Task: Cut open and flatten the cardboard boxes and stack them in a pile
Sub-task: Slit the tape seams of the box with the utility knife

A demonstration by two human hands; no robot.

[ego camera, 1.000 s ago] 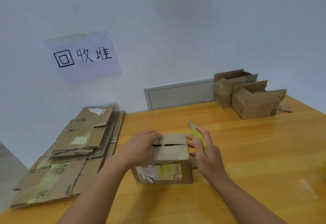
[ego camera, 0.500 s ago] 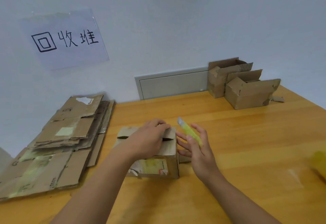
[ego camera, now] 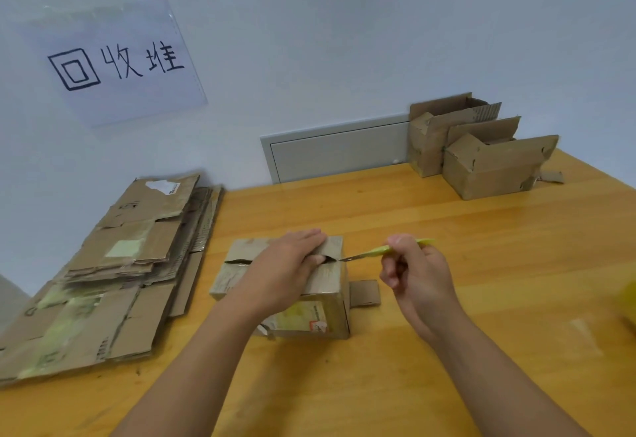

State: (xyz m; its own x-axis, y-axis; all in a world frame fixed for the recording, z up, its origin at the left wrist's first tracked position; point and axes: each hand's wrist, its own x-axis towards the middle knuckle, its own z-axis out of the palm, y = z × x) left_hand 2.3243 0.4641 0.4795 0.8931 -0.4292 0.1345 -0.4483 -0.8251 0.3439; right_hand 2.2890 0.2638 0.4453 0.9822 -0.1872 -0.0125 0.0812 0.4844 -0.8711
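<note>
Wooden table [ego camera: 447,230] against pale wall [ego camera: 344,40]; flattened pile [ego camera: 113,264] left

Left: flattened pile [ego camera: 103,274] blocks | far right: two open boxes [ego camera: 481,151] stand | between: bare table [ego camera: 447,223], free passage

Surface [ego camera: 447,237]: varnished wood, orange-yellow, smooth, glossy with reflections. Box [ego camera: 320,316] at centre: matt brown corrugated cardboard, worn, glossy label on front face. Flattened pile [ego camera: 103,281] at left edge: same matt cardboard, frayed, with tape remnants. 2 boxes [ego camera: 488,164] at far right corner: matt cardboard, torn edges. Knife [ego camera: 382,250]: yellow-green plastic handle, metal blade.
</note>
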